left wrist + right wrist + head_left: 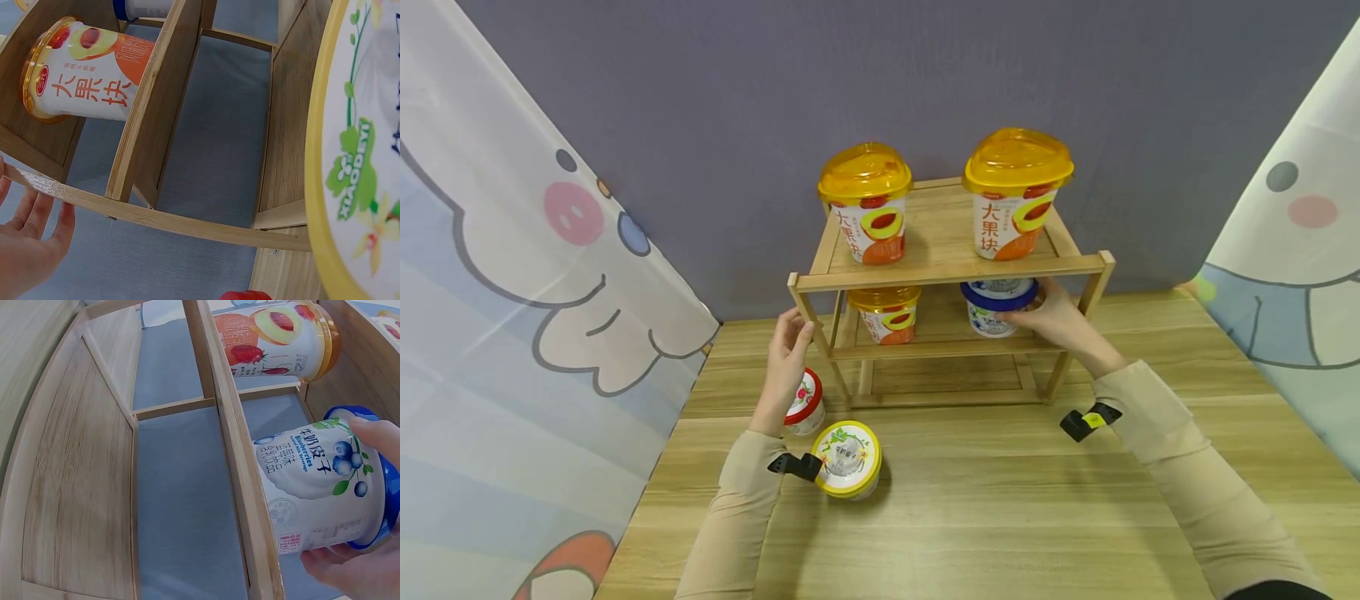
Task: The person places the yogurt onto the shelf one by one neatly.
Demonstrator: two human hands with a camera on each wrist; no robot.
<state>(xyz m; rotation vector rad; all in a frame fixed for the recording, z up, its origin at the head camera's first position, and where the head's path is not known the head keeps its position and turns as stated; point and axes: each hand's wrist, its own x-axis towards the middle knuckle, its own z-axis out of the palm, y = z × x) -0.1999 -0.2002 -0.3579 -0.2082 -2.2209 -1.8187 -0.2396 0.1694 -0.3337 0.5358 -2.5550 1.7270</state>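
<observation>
My right hand grips a blue-lidded blueberry milk cup on the middle tier of a wooden rack. In the right wrist view, thumb and fingers lie on either side of the blueberry cup near its lid; its base is by the tier's front rail. At the rack's left side, my left hand holds the upright post; the left wrist view shows fingers behind the post and the thumb partly out of frame. A yellow-lidded fruit cup stands left of the blueberry cup on that tier.
Two tall cups with domed yellow lids, one left and one right, stand on the top tier. On the table, a red-lidded cup and a yellow-lidded cup stand near my left forearm. A grey wall rises behind.
</observation>
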